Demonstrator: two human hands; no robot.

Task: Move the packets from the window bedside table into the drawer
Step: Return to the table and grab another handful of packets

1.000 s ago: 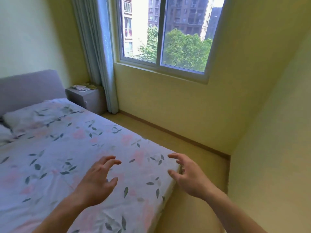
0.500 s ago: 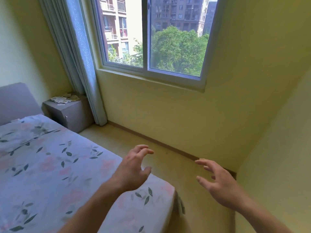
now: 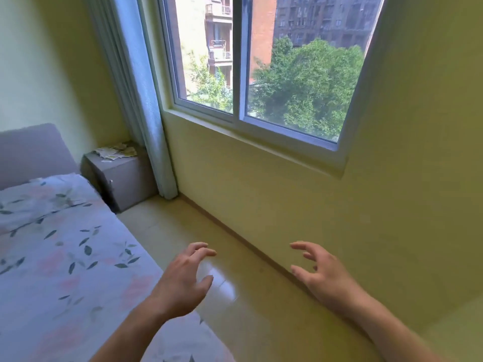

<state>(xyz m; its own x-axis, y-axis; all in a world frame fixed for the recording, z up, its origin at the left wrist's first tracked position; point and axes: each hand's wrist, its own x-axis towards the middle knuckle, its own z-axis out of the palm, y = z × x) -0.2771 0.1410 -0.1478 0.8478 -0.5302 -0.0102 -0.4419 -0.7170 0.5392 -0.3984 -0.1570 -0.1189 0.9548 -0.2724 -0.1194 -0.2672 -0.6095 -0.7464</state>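
Both hands empty, fingers loosely spread: left hand (image 3: 183, 280), right hand (image 3: 321, 273). Packets (image 3: 116, 152) lie atop the bedside table (image 3: 128, 178), well ahead and to our left; left hand is nearer, we judge.

Floor (image 3: 235, 288) btwn the hands looked glossy w/ glare; bed sheet (image 3: 65, 257) was soft matt cloth, far packets (image 3: 116, 152) papery, bedside table (image 3: 125, 178) matt grey.
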